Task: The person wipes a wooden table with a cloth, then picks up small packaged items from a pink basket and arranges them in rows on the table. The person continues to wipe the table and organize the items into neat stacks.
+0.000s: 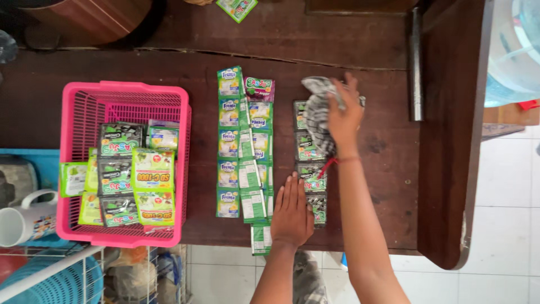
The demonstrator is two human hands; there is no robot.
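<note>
Several strips of small green drink-powder sachets (243,146) lie side by side on a dark wooden table (112,67). A strip of darker sachets (305,147) lies to their right. My left hand (291,213) rests flat, fingers together, on the near ends of the strips by the table's front edge. My right hand (344,115) presses a crumpled black-and-white checked cloth (316,110) onto the far part of the dark strip. A red string circles my right wrist.
A pink plastic basket (84,107) with several sachets stands at the left. Left of it are a white mug (22,222) and a blue tray. A metal bar (415,62) lies on the right; a water jug (514,50) is at the far right. White tile floor below.
</note>
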